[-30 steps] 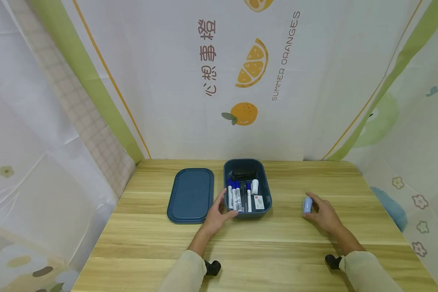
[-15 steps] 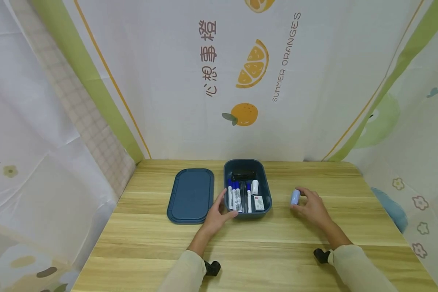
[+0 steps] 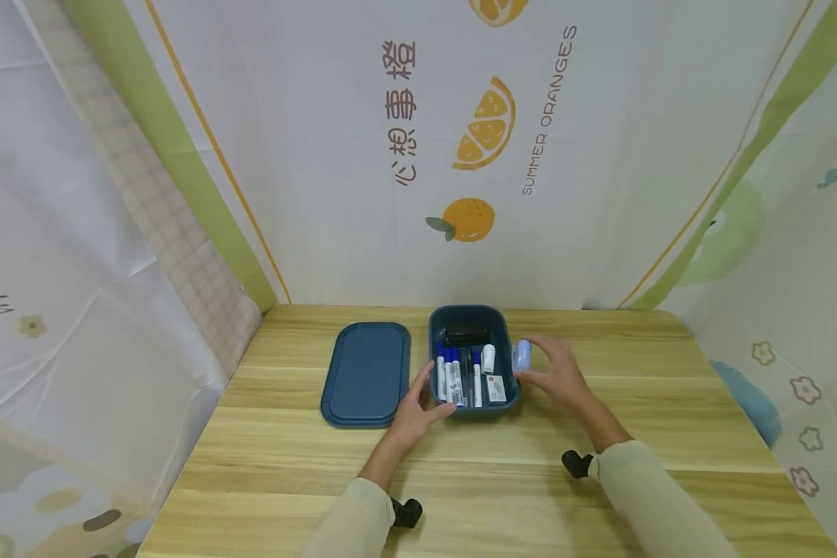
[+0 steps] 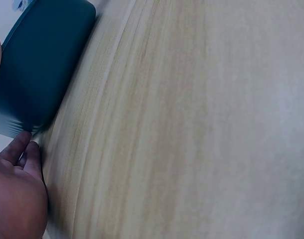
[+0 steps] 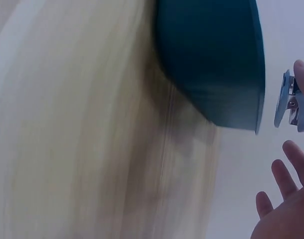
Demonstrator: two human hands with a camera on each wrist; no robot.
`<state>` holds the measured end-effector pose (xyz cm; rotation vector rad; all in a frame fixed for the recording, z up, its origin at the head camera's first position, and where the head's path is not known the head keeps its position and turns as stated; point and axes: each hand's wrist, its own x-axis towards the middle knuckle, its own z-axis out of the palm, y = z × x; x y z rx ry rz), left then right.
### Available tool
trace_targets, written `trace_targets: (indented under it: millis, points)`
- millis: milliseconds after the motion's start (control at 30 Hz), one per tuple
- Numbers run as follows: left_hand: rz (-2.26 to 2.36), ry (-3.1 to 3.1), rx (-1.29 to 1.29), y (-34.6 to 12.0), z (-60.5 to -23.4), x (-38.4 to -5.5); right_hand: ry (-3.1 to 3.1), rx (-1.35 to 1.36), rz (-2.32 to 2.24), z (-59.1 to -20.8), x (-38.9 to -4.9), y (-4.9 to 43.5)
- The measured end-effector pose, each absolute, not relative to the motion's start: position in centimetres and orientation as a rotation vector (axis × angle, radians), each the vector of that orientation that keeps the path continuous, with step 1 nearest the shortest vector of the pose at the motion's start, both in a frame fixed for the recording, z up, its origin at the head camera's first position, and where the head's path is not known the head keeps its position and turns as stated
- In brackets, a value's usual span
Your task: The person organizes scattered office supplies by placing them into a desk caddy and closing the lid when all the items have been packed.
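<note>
My right hand (image 3: 559,373) pinches a small light-blue stapler (image 3: 522,355) between thumb and fingers, right at the box's right rim. In the right wrist view the stapler (image 5: 293,102) shows its metal parts, raised level with the rim. The dark blue box (image 3: 510,380) stands uncovered and holds several blue-capped white markers (image 3: 453,380), a white stapler-like piece (image 3: 487,358), a small white carton (image 3: 496,389) and a black item (image 3: 466,334). My left hand (image 3: 411,415) rests against the box's front left corner, fingers along its side and thumb at the front rim.
A flat dark blue lid (image 3: 366,376) lies on the wooden table (image 3: 488,496), left of the box. A printed curtain (image 3: 321,155) hangs behind the table's back edge. Both wrists wear small black cameras (image 3: 407,512).
My right hand has carried the light-blue stapler leftward and up across the table to the box's right rim. My left hand has stayed at the box's corner.
</note>
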<state>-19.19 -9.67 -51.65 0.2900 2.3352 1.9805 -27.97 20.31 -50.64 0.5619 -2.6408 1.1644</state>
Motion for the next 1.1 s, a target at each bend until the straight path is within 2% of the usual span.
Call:
trace_targets:
  millis: [367,1100]
  points:
    - [1.979,2.33,0.305,-9.7,-51.7,-19.2,-2.826,0.479,0.996,-51.2,-29.2,16.6]
    - [1.984,2.326,0.286,-9.6,-51.5,-19.2,-2.988,0.407,0.698,-50.8,-30.4,15.1]
